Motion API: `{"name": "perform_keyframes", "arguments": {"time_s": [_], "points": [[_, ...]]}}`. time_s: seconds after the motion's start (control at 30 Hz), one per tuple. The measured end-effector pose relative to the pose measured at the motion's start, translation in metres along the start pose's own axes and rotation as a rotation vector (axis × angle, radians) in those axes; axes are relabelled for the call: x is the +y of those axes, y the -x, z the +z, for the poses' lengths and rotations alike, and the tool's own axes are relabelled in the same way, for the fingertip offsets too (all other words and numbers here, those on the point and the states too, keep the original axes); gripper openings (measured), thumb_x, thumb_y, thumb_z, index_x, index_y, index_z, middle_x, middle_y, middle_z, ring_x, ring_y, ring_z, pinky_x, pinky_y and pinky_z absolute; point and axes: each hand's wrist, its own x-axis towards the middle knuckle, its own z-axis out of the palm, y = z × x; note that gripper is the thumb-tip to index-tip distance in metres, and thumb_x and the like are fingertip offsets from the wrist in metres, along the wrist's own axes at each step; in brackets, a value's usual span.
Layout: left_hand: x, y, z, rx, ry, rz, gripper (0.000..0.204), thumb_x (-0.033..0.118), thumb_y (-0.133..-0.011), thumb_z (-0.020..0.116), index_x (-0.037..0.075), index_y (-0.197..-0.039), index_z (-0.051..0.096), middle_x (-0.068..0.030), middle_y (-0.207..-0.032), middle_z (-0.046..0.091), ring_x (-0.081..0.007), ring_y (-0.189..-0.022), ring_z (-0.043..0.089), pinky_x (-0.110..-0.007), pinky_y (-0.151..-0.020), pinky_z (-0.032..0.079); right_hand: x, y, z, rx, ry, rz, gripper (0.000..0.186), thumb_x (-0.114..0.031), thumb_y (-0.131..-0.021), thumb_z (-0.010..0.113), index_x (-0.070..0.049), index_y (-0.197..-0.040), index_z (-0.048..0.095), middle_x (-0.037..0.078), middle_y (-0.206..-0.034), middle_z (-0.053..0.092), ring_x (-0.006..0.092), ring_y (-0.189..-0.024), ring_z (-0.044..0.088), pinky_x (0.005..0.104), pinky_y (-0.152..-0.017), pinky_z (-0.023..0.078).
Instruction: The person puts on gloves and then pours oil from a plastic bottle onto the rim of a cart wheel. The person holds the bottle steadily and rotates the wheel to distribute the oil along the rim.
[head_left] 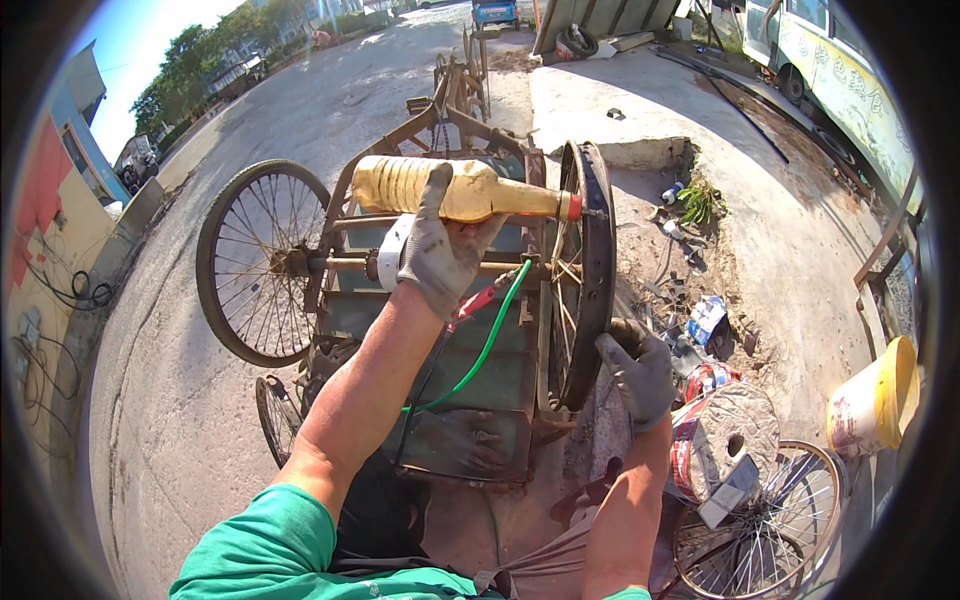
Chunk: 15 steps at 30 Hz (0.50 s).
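Observation:
My gloved left hand point(447, 250) is wrapped around a yellowish plastic bottle point(440, 187) with a long tapering neck and a red tip. The bottle lies sideways, its tip pointing right at the upper part of the right wheel point(597, 290). Whether the tip touches the wheel, I cannot tell. My gloved right hand point(640, 372) grips the near edge of that wheel's dark tyre. Both belong to an upturned tricycle cart point(440, 350) with a rusty frame and axle. Below the left hand is a red-handled tool point(473, 304), beside a green hose point(492, 345).
At the cart's left stands another spoked wheel point(265, 262). To the lower right are a large wrapped roll point(735, 440), a loose bicycle wheel point(800, 520) and a yellow-white bucket point(872, 398). Debris lies by a broken concrete edge point(640, 155). A painted van point(840, 80) is parked far right.

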Motion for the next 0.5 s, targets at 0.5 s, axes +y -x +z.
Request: {"name": "perform_keyframes", "arguments": {"time_s": [0.5], "points": [[-0.0024, -0.0003, 0.0072, 0.052, -0.046, 0.033, 0.050, 0.035, -0.095, 0.086, 0.007, -0.132, 0.067, -0.0102, -0.129, 0.073, -0.0300, -0.123, 0.070, -0.049, -0.107, 0.063, 0.0081, -0.0045, 0.0014, 0.002, -0.236, 0.097, 0.026, -0.009, -0.100, 0.077, 0.004, -0.123, 0.076, 0.007, -0.108, 0.080, 0.0083, -0.093, 0.071, 0.0255, -0.083, 0.057]]}}
